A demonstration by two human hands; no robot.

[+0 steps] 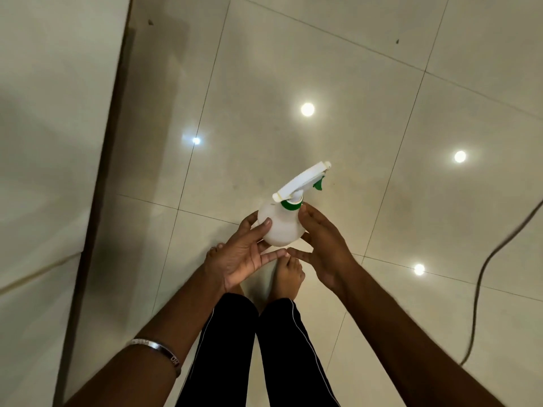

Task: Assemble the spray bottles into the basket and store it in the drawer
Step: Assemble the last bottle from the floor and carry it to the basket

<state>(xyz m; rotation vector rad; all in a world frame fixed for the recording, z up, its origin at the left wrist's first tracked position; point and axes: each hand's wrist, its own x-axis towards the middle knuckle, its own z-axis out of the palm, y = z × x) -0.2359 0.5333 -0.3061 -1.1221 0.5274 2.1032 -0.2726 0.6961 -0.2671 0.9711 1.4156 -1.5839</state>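
Head view: 1 spray bottle (281,223), held in the air between both hands over a glossy tiled floor (338,83). Body is rounded, white, matte translucent plastic; contents cannot be determined. Green collar at the neck, white trigger head (302,180) with a green trigger, nozzle pointing away. Left hand (245,254) grips the body, thumb pressed on its near side. Right hand (321,248) grasps the opposite side, thumb by the collar. Metal bangle (157,351) on left wrist. Dark cable (482,277) lies at right.
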